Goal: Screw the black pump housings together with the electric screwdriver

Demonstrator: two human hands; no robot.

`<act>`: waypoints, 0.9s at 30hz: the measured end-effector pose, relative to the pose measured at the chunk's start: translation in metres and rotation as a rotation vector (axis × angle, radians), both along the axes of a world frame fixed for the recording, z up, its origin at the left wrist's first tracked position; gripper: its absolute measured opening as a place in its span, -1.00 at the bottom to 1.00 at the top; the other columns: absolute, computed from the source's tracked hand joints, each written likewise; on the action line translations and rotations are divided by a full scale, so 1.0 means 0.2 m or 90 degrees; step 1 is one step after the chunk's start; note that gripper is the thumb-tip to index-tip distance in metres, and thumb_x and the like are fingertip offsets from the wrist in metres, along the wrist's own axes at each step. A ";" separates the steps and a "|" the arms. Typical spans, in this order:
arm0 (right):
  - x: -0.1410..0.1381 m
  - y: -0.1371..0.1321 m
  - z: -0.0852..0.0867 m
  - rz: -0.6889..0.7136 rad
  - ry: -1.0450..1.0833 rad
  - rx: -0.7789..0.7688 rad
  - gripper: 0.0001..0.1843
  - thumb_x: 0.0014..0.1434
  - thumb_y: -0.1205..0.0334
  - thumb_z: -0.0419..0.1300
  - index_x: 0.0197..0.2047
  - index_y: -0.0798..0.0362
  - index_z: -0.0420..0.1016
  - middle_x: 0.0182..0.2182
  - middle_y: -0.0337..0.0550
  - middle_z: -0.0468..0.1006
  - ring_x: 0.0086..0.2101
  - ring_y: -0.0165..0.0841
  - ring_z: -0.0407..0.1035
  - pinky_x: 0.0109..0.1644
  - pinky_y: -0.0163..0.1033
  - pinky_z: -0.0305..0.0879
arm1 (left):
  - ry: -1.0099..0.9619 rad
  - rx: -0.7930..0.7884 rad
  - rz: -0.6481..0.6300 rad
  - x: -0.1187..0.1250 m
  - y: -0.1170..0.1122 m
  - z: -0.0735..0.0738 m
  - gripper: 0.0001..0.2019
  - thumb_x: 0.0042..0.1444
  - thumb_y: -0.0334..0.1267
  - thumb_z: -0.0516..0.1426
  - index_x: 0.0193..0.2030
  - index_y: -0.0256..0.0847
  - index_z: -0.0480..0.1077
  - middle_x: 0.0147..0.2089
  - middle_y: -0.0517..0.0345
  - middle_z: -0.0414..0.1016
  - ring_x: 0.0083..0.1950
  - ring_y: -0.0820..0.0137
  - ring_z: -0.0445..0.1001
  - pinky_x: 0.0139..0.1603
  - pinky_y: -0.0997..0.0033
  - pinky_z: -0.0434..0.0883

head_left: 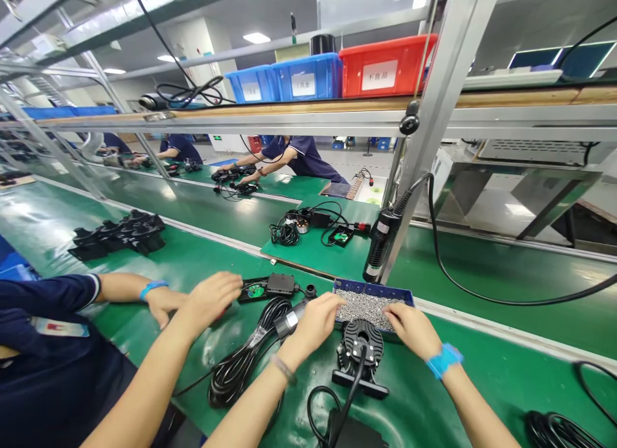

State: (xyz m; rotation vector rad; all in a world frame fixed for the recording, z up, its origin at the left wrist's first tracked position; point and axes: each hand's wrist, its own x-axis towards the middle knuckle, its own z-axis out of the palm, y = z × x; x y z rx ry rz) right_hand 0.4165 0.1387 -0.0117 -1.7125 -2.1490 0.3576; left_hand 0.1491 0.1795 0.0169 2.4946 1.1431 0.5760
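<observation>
A shallow blue tray (407,295) holds a heap of small silvery metal pieces, seemingly screws (364,304). My left hand (315,322) is at the tray's left end, its fingers curled together over the pieces. From the right, my right hand (413,329) reaches in with thumb and forefinger pinched at the heap. Whatever either hand holds is too small to make out. Between them, against the tray's near side, stands a round black ribbed device (362,345) on a bracket, its cable running toward me. A black electric screwdriver (380,245) hangs above the tray.
A co-worker's hands (214,300) are at the left, near an open black case with a green circuit board (255,290). Coiled black cable (236,377) lies left of my left arm. Black moulded parts (120,232) sit farther left. A metal post (436,114) rises behind the tray.
</observation>
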 end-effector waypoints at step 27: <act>-0.16 -0.16 0.33 -0.022 0.568 -0.167 -0.51 0.11 -0.20 0.28 -0.24 0.10 0.66 -0.43 -0.13 0.58 -0.53 -0.41 0.42 -0.39 -0.24 0.48 | -0.341 -0.306 0.135 0.19 0.11 0.00 -0.72 0.13 -0.29 0.26 -0.05 -0.40 0.61 -0.11 -0.16 0.70 -0.19 0.25 0.68 -0.17 0.33 0.60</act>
